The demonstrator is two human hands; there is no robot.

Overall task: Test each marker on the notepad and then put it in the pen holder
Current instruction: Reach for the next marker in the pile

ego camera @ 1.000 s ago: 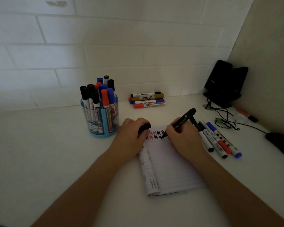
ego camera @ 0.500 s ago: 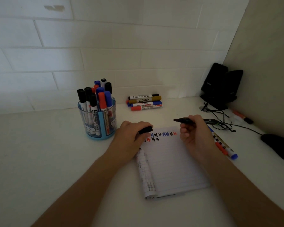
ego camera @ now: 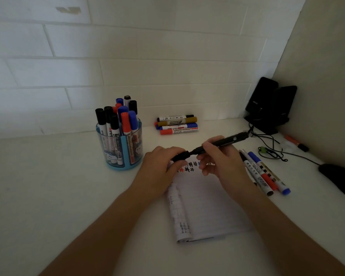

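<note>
Hidden: the tip of the black marker (ego camera: 227,140) is out of sight where it meets the cap (ego camera: 181,156); we cannot tell how far in it sits.
Covered: the left hand (ego camera: 159,170) hides the top left corner of the notepad (ego camera: 207,206); the right hand (ego camera: 221,164) hides the right end of the scribble rows.
Hard to read: we see red, blue and black scribbles along the top of the page, too small to read; the light is dim.
Cut off: a dark rounded object (ego camera: 339,178) runs off the right edge; we cannot tell what it is.
Left hand: fingers curled, pinching the cap just above the notepad's top edge.
Right hand: thumb and fingers pinch the black marker near its front end; the barrel slants up and to the right.
Task things: the notepad lies open and flat on the table (ego camera: 48,186); the pen holder (ego camera: 126,152) stands to its left, near the left hand and apart from it.
Materials: the pen holder is a round clear plastic tub with blue base and ribs, packed with upright markers (ego camera: 126,122); the notepad is lined white paper with earlier pages rolled at its left; the table is smooth and white; the wall (ego camera: 127,66) is white brick-pattern tile.
Loose markers: four lie stacked by the wall (ego camera: 177,125); more lie just right of the notepad (ego camera: 265,174).
Corner: black speakers (ego camera: 267,104) with a tangled cable (ego camera: 271,152).
Change: a second ago the tip was writing on the page; half a second ago marker and cap were apart; now we see them joined.
</note>
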